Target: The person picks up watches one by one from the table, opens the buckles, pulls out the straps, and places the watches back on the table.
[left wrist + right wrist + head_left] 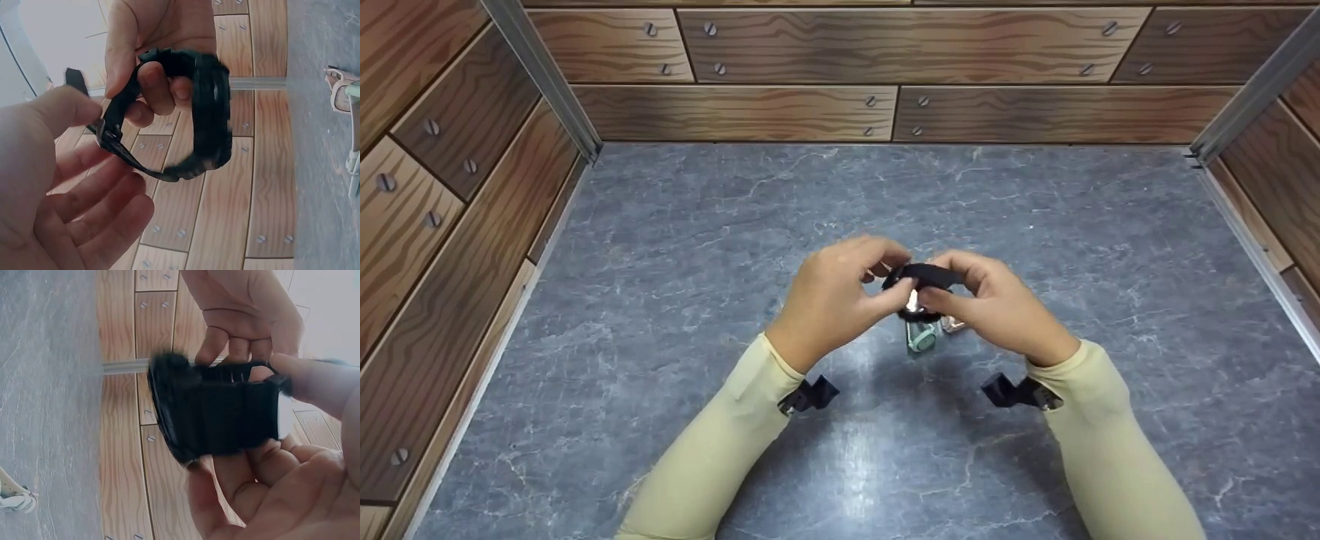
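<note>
A black wristwatch (928,274) is held up between both hands above the tabletop. Its strap forms a fastened-looking loop in the left wrist view, where the thick watch case (212,112) faces away from the left palm. My left hand (836,289) pinches the strap by the buckle (107,135), thumb on top. My right hand (997,300) grips the strap, with fingers reaching inside the loop. Broad strap (225,416) fills the middle of the right wrist view, partly blurred. The dial is hidden there. Below the hands lies a mint-green watch (922,341).
Close to the green watch lies a pink watch (952,324), partly covered by the right hand. Both rest on the grey marbled tabletop (720,225). Wood-patterned walls (915,45) with metal corner posts enclose the back and sides. A black wrist mount (810,395) sits on each sleeve.
</note>
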`<action>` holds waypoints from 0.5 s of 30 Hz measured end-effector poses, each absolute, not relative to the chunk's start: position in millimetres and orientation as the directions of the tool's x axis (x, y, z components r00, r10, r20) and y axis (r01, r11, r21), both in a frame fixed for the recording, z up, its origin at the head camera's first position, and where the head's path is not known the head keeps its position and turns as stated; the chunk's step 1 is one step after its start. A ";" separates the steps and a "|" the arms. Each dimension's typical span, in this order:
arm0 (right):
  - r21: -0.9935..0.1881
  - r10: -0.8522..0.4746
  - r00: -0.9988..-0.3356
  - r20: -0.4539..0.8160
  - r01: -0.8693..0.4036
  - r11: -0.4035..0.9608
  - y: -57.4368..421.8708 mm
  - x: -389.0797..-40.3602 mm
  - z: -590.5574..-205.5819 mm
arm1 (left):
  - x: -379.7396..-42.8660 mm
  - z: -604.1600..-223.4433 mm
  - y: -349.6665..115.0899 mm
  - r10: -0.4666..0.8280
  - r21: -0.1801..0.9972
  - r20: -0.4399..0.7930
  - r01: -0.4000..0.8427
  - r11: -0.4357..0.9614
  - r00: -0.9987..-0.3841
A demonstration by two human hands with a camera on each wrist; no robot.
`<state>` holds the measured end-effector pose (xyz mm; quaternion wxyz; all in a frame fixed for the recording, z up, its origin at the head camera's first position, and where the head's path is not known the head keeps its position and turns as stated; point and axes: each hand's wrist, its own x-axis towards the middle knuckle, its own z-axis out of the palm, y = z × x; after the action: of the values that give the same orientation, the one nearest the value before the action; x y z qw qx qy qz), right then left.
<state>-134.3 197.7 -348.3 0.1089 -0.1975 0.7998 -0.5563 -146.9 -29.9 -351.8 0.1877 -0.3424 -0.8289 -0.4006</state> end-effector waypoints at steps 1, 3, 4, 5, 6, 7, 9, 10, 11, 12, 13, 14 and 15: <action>-0.932 -0.438 -0.898 0.046 -0.196 0.305 198.0 -134.3 -348.3 | -147.2 -351.9 -29.5 0.405 0.556 0.573 0.701 0.447 -0.713; -0.930 -0.441 -0.896 0.058 -0.209 0.302 198.5 -134.1 -348.3 | -147.3 -351.6 -28.8 0.381 0.603 0.542 0.662 0.445 -0.749; -0.931 -0.445 -0.893 0.069 -0.218 0.293 198.6 -134.2 -348.5 | -147.5 -351.4 -28.6 0.370 0.623 0.529 0.645 0.442 -0.764; -0.932 -0.449 -0.890 0.081 -0.228 0.283 198.6 -134.4 -348.9 | -147.5 -351.3 -28.6 0.360 0.635 0.520 0.632 0.444 -0.775; -0.932 -0.454 -0.886 0.093 -0.238 0.275 198.6 -134.6 -349.3 | -147.4 -351.4 -28.5 0.351 0.643 0.514 0.622 0.447 -0.783; -0.931 -0.459 -0.882 0.106 -0.250 0.266 198.7 -135.1 -349.9 | -147.4 -351.6 -28.5 0.343 0.646 0.512 0.617 0.450 -0.787; -0.930 -0.464 -0.877 0.121 -0.264 0.255 198.5 -136.2 -351.4 | -147.3 -352.0 -28.5 0.331 0.640 0.516 0.612 0.464 -0.790; -0.930 -0.465 -0.877 0.123 -0.266 0.255 198.6 -136.9 -352.2 | -147.4 -352.3 -28.4 0.328 0.637 0.518 0.612 0.468 -0.790; -0.929 -0.467 -0.875 0.125 -0.269 0.256 198.7 -137.4 -352.9 | -147.3 -352.5 -28.4 0.326 0.633 0.519 0.612 0.474 -0.790; -0.926 -0.470 -0.873 0.130 -0.276 0.256 198.8 -138.0 -353.6 | -147.3 -352.6 -28.4 0.324 0.632 0.518 0.610 0.478 -0.792; -0.925 -0.472 -0.871 0.138 -0.284 0.254 199.0 -138.7 -354.3 | -147.4 -352.6 -28.4 0.322 0.638 0.514 0.605 0.476 -0.795; -0.923 -0.475 -0.868 0.145 -0.291 0.250 199.1 -139.1 -354.7 | -147.3 -352.2 -28.4 0.320 0.654 0.504 0.597 0.464 -0.802; -0.921 -0.478 -0.864 0.156 -0.303 0.247 199.3 -139.4 -355.0 | -147.5 -351.9 -28.3 0.319 0.683 0.489 0.584 0.439 -0.812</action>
<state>-139.4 199.3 -355.0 0.0780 -0.2484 0.7857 -0.5612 -147.5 -28.3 -351.9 0.1451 -0.2700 -0.8358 -0.4554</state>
